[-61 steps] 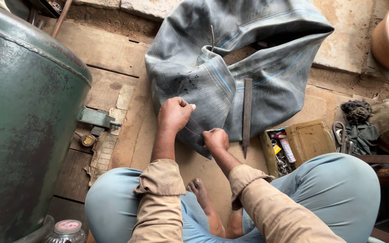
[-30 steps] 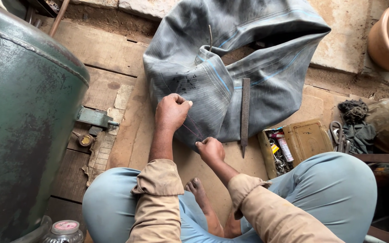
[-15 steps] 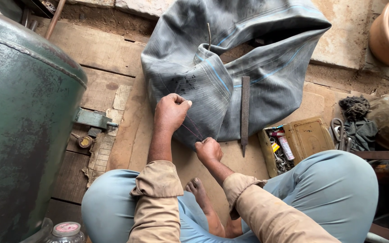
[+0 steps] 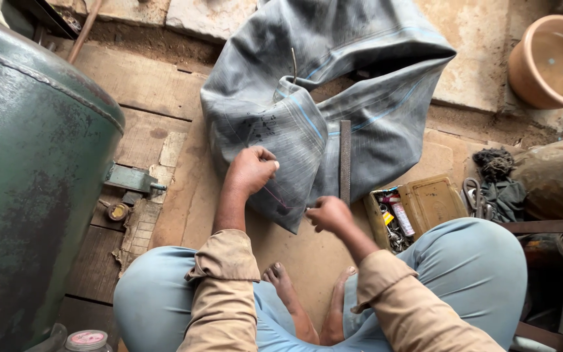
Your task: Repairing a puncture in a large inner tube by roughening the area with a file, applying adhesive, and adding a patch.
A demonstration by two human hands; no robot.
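Observation:
A large grey rubber inner tube (image 4: 320, 98) lies folded on the wooden floor in front of me. My left hand (image 4: 251, 169) is closed and presses down on the tube's near fold. My right hand (image 4: 328, 214) is closed near the tube's lower corner, pinching something small that I cannot make out. A long flat metal file (image 4: 345, 160) rests on the tube just beyond my right hand. A thin pink line shows on the rubber between my hands.
A big green metal tank (image 4: 27, 176) fills the left side. An open tin box (image 4: 412, 208) of small tools sits by my right knee. A terracotta pot (image 4: 552, 62) stands at the top right, with rags and a sack beside it.
My right hand has slid down along the tube's edge towards its lower corner. My left hand has stayed pressed on the fold.

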